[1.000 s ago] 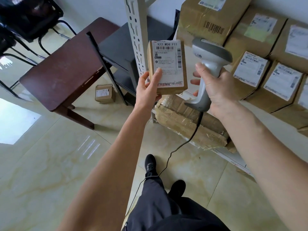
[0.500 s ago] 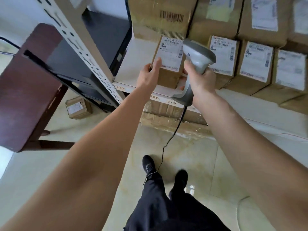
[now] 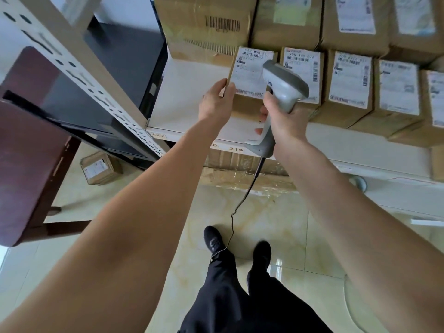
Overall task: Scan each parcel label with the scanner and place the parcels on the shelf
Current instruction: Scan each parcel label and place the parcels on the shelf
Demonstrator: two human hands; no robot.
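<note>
**Parcel at the shelf, scanner in the other hand**

Up at the white shelf (image 3: 192,109), the left hand (image 3: 215,102) holds a small brown parcel (image 3: 249,78) by its left edge, fingers curled onto the label side near the lower left corner. The parcel stands upright at the left end of a row of similar labelled parcels (image 3: 348,85), just beside the next one and apparently touching it; whether its base already rests on the shelf board cannot be told, because the hands cover it. Its white label (image 3: 251,68) faces the camera, with a barcode near the top.

Meanwhile the right hand (image 3: 286,118) is wrapped tight around the handle of a grey scanner (image 3: 283,85), whose head overlaps the right side of the parcel's label and the neighbouring box. A black cable (image 3: 242,200) hangs from the base of the handle down to the floor by the person's dark shoes (image 3: 212,239).

Behind the row, larger cardboard boxes (image 3: 206,25) are stacked against the wall. Below the shelf edge, marked with the number 219, lies a box wrapped in clear film (image 3: 245,176). To the left stand a perforated shelf upright (image 3: 79,68), a dark reddish table (image 3: 26,145), and one more small labelled parcel on the floor (image 3: 99,167), well apart from the shelf row.
</note>
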